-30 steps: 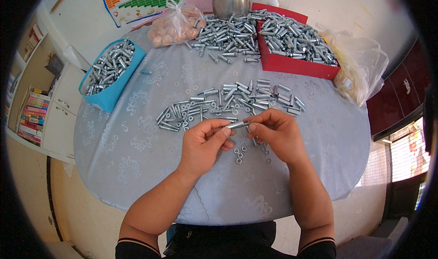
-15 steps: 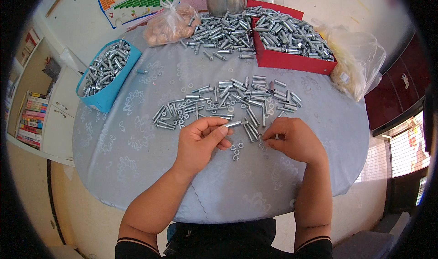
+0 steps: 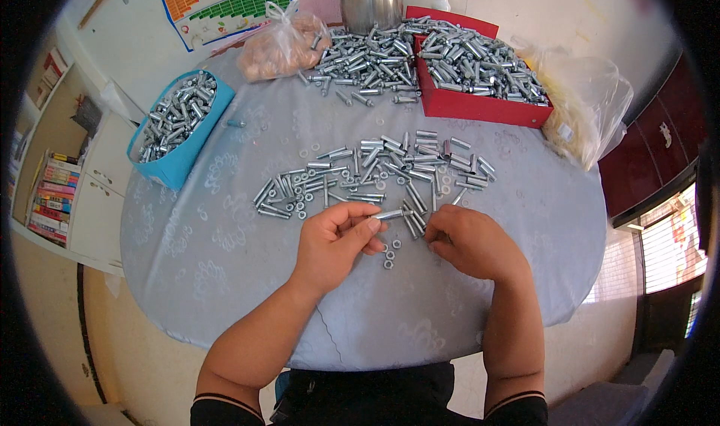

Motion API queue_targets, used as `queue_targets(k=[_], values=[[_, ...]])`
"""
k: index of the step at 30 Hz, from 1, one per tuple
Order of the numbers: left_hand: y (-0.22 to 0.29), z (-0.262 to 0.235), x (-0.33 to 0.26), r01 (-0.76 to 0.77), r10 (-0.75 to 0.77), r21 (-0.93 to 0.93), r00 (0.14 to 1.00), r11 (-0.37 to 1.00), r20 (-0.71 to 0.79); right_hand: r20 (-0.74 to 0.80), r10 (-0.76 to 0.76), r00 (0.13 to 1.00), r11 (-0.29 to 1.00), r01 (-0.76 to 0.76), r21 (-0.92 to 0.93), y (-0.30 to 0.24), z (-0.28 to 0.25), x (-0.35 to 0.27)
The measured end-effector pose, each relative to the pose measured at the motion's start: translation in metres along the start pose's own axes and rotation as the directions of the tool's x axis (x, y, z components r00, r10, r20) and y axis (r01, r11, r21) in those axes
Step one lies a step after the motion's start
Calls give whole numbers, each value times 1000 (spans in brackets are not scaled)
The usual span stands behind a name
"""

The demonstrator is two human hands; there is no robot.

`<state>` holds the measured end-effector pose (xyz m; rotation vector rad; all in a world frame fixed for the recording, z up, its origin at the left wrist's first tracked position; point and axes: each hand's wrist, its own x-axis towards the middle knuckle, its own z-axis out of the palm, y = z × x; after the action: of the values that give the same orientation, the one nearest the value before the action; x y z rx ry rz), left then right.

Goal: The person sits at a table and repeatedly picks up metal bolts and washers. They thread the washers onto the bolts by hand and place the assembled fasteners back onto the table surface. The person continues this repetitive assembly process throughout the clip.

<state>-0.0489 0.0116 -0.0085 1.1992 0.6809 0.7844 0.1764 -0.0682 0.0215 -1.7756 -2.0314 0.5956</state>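
My left hand pinches a silver bolt between thumb and fingers, its shaft pointing right. My right hand rests fingers-down on the table just right of it, at the near edge of a spread of loose silver bolts; I cannot see whether anything is under its fingertips. A few small nuts lie on the cloth between the two hands.
A round table with a pale blue cloth carries a blue tray of bolts at the left, a red tray of bolts at the back right, a bolt heap, plastic bags and a steel pot.
My hands have parted: the right hand let go of the bolt and dropped to the table at the right. The left hand still holds the bolt.
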Motion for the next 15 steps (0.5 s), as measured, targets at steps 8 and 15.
queue_targets(k=[8, 15], values=[[1, 1, 0, -5, 5, -3, 1000, 1000, 7, -49, 218, 975, 541, -79, 837, -7, 1, 12], [2, 1, 0, 2, -1, -12, 1000, 1000, 24, -22, 205, 979, 472, -79, 878, -9, 11, 19]])
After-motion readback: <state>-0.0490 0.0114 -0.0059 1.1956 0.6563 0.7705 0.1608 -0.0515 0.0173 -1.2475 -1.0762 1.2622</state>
